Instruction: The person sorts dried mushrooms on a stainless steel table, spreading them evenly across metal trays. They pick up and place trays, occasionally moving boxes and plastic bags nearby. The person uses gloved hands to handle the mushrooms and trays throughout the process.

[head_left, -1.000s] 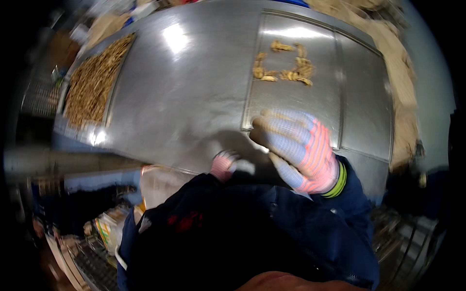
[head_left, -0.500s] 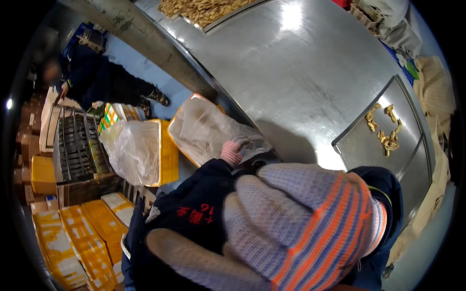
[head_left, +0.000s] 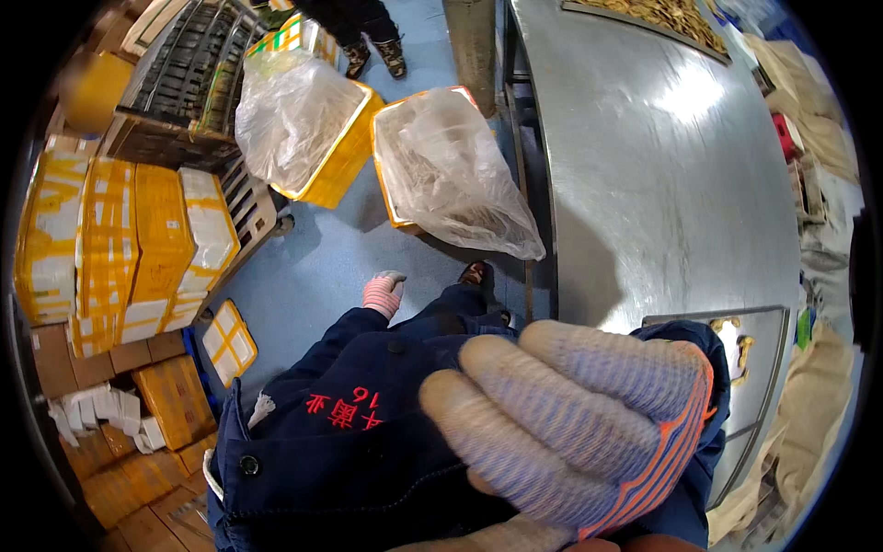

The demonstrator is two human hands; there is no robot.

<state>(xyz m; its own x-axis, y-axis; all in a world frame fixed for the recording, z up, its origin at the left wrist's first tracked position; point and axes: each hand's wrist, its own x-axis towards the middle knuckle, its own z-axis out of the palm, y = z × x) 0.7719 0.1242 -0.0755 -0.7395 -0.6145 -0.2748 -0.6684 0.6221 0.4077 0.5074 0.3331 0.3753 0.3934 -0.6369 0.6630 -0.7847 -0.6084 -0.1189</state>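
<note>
My right hand (head_left: 570, 423), in a grey-blue knitted glove with orange stripes, is raised very close to the camera. Its fingers lie stretched out side by side, with nothing visible in them; part of the thumb side is cut off below. Lower down, at my left side, hangs my left hand (head_left: 384, 293) in a glove with a pink-striped cuff. Its fingers are loosely bent and appear to hold nothing. Beyond it stands a yellow-and-white foam box (head_left: 390, 198), lined with a clear plastic bag (head_left: 451, 161) that drapes over its side.
A second bag-lined box (head_left: 342, 152) stands to its left. Taped foam boxes (head_left: 161, 244) are stacked at the left, near a yellow-taped lid (head_left: 228, 342). A steel table (head_left: 662, 193) fills the right, bearing a tray of brownish pieces (head_left: 658, 20). A person's legs (head_left: 354, 23) show at the top.
The view has turned, so the table now runs along my right. My left hand has come away from the plastic bag. My right hand stays raised near the camera.
</note>
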